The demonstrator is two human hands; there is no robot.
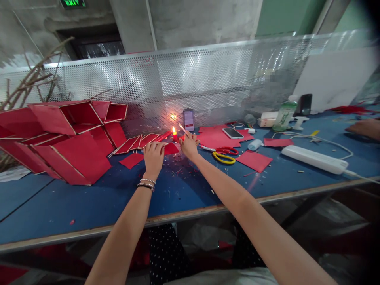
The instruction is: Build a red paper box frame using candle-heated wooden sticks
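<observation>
Both my arms reach out over a blue table. My left hand, with bracelets at the wrist, lies with curled fingers on the ends of thin sticks and a red paper piece. My right hand is closed on a thin stick that points up and to the left, its tip near the flame of a small lit red candle. Flat red paper panels with stick frames lie just left of the candle.
A large red paper-and-stick structure fills the left. Scissors with red and yellow handles, red paper sheets, two phones, a bottle and a white power strip sit to the right. Another person's hand shows at far right. A perforated metal screen backs the table.
</observation>
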